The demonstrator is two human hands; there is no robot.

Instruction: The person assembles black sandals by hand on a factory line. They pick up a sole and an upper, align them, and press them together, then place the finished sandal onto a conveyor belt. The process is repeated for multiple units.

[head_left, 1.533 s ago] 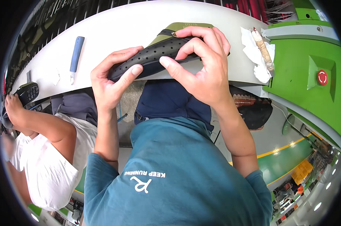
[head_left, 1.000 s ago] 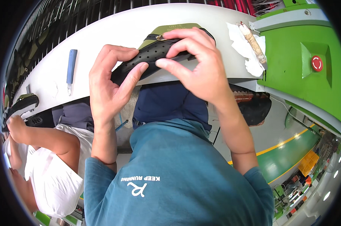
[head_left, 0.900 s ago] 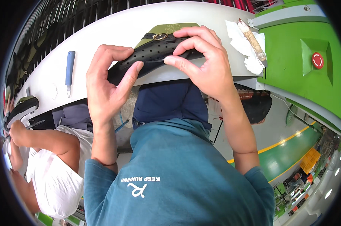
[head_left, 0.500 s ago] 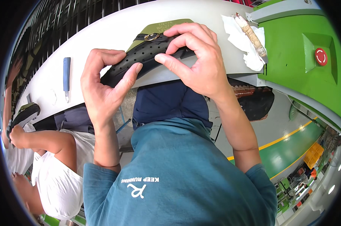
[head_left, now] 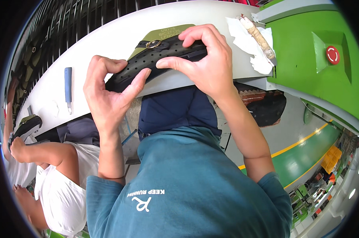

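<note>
Between my hands lies a black perforated shoe (head_left: 147, 58) on an olive-green shoe last (head_left: 175, 32). A strap with a round gold-coloured buckle (head_left: 153, 44) crosses it at the side facing away from me. My left hand (head_left: 110, 87) grips the left end, thumb on the near side and fingers on the far side. At the right end, my right hand (head_left: 208, 59) holds it with the thumb along the near edge and the fingers curled over the top. The shoe's underside is hidden.
A blue-handled knife (head_left: 68, 91) lies left on the white worktable (head_left: 92, 43). Right, a tape-wrapped stick (head_left: 258, 36) rests on white paper, beside a green machine with a red button (head_left: 333, 55). At left, a co-worker's hand (head_left: 18, 149) holds another shoe (head_left: 27, 126).
The shoe has tilted slightly and shifted a little left. My right thumb has moved left along its near edge, and my right fingers reach further over it. My left grip stays much the same.
</note>
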